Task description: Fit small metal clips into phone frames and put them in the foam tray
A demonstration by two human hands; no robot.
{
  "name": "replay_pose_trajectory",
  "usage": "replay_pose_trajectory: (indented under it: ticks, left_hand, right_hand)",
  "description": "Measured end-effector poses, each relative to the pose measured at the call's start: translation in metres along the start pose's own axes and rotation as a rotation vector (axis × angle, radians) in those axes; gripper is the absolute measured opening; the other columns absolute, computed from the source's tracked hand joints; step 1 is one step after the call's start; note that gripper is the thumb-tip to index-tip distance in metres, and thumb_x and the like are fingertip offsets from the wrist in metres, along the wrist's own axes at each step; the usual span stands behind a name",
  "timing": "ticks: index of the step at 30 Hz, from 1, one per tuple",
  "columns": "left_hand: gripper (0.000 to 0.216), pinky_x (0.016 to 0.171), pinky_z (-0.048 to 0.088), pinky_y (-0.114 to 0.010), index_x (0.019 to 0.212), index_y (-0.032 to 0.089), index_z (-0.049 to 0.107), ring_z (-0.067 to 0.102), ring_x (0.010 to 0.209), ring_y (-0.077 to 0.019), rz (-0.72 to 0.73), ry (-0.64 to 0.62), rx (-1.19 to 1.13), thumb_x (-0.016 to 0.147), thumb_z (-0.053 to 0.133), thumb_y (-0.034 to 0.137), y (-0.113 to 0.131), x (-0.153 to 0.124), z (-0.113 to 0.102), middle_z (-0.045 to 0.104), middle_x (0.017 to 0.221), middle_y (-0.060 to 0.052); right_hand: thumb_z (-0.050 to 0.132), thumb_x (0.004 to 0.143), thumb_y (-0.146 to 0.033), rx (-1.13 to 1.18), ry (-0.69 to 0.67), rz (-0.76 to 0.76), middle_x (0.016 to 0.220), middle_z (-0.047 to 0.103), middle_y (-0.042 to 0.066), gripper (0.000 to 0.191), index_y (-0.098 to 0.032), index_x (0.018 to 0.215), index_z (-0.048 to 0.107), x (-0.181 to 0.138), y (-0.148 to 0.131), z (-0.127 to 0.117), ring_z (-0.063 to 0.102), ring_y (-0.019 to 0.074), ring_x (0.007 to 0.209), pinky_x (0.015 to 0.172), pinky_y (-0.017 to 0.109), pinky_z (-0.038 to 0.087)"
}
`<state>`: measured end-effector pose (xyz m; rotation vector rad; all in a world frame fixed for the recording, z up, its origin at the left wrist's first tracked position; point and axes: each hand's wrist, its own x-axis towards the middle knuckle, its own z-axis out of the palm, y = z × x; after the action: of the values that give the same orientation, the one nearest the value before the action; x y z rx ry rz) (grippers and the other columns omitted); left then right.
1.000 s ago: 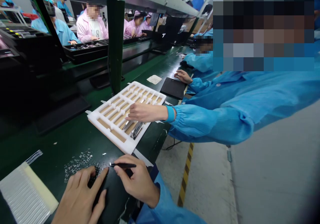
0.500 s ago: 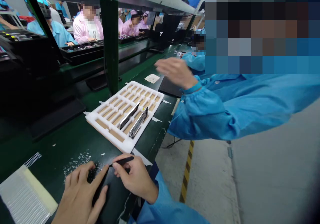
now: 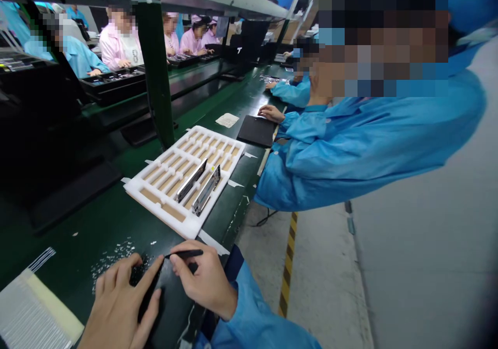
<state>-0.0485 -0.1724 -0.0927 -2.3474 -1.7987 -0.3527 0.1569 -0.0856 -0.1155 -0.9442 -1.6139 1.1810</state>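
Above the green worktop (image 3: 73, 229), my right grip (image 3: 204, 281) pinches black tweezers (image 3: 187, 253) while my open left grip (image 3: 116, 307) rests on a black pad (image 3: 171, 302).

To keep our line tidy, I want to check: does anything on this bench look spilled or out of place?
Yes. Many small shiny bits lie loose on the green work surface, beside the left hand, not in any container. They are too small to identify.

Your green assembly-line bench (image 3: 97, 219) carries a white foam tray (image 3: 182, 224), a black pad (image 3: 257, 131), a paper slip (image 3: 227, 120), a bundle of white strips (image 3: 27, 318) and scattered clear bits (image 3: 112, 255).
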Motion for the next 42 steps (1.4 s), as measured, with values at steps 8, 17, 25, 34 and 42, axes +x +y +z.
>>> replay_pose_trajectory:
  ticks: [8,17,25,34,42]
  left_hand:
    - [0.050,0.091,0.048,-0.051,0.150,0.032,0.060,0.054,0.117,-0.0343,0.036,0.023,0.011,0.101,0.058,0.034,-0.003,0.002,-0.002,0.053,0.129,-0.015]
    - [0.042,0.091,0.045,-0.049,0.144,0.025,0.061,0.054,0.113,-0.0320,0.009,0.060,-0.044,0.102,0.055,0.028,0.000,-0.002,-0.002,0.053,0.125,-0.014]
    - [0.035,0.090,0.043,-0.046,0.135,0.023,0.064,0.054,0.109,-0.0304,-0.012,0.073,-0.089,0.102,0.054,0.024,0.005,-0.001,-0.004,0.055,0.122,-0.012]
    - [0.028,0.095,0.043,-0.046,0.129,0.025,0.065,0.056,0.109,-0.0288,-0.128,0.099,-0.148,0.104,0.051,0.024,0.003,-0.005,-0.004,0.061,0.121,-0.011]
    - [0.026,0.092,0.041,-0.045,0.128,0.022,0.062,0.054,0.108,-0.0286,-0.123,0.120,-0.129,0.105,0.049,0.019,0.003,-0.002,-0.008,0.057,0.120,-0.011]
  right_hand:
    - [0.069,0.099,-0.022,0.100,-0.047,-0.031,0.105,0.080,0.009,0.017,-0.019,0.111,0.082,0.017,-0.005,0.008,0.078,0.0177,0.073,0.071,0.029,0.068]
    - [0.074,0.096,-0.016,0.025,-0.106,-0.039,0.103,0.084,0.009,0.015,-0.020,0.105,0.085,0.031,-0.004,0.015,0.080,0.0244,0.095,0.087,0.035,0.066]
    - [0.074,0.097,-0.017,0.027,-0.129,-0.049,0.107,0.084,0.008,0.016,-0.021,0.108,0.086,0.031,-0.004,0.015,0.080,0.0235,0.100,0.096,0.035,0.064]
    - [0.074,0.097,-0.018,0.008,-0.139,-0.046,0.105,0.085,0.008,0.015,-0.021,0.106,0.086,0.031,-0.004,0.015,0.080,0.0241,0.099,0.097,0.037,0.064]
    - [0.072,0.099,-0.020,0.014,-0.073,-0.046,0.107,0.083,0.009,0.016,-0.022,0.109,0.084,0.026,-0.002,0.016,0.080,0.0248,0.100,0.085,0.035,0.067]
